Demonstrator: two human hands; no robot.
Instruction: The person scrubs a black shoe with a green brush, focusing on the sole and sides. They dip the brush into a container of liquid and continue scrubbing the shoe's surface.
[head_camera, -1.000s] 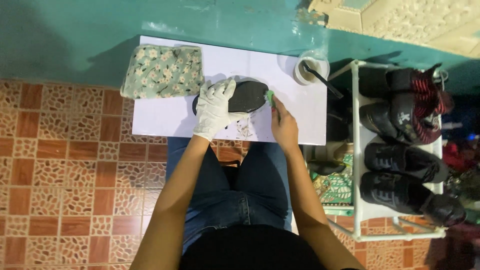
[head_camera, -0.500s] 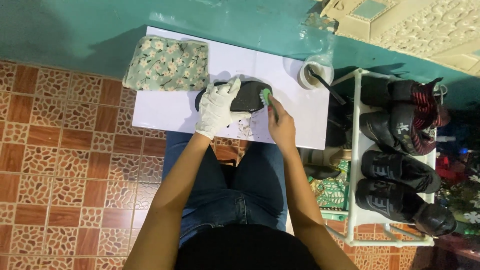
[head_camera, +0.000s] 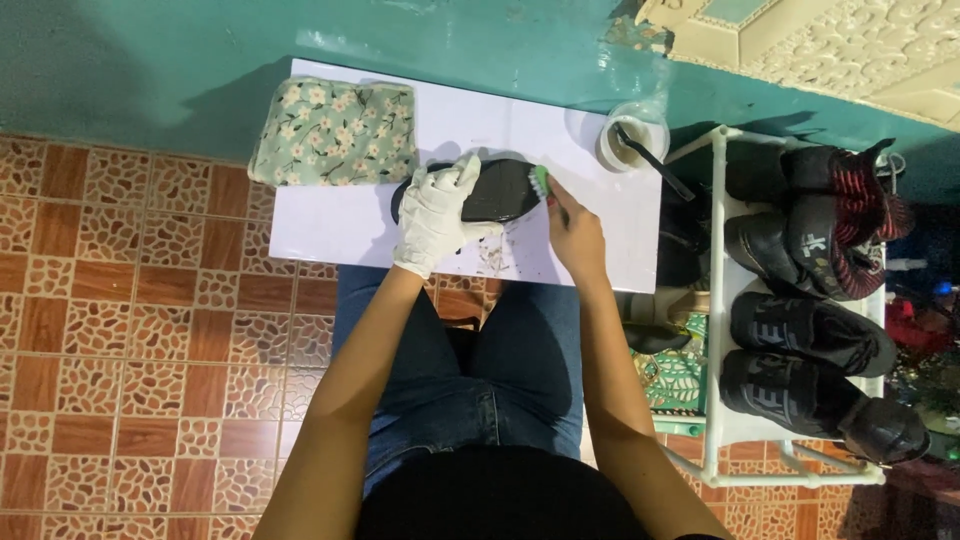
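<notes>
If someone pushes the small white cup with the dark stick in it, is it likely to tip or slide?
The white cup looks small and light, so it would probably slide easily on the smooth white table. The dark stick leans out over its rim, so a push there may tip it. It seems to hold some liquid, which could spill.

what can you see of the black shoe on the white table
The black shoe lies sole-up, lengthwise across the white table, showing a dark, dull, rubbery-looking sole. The gloved left hand presses over its left part, hiding that end. The bare right hand holds a small green brush against its right tip. Pale crumbs of dirt lie on the table just below it. Its upper is hidden.
</notes>
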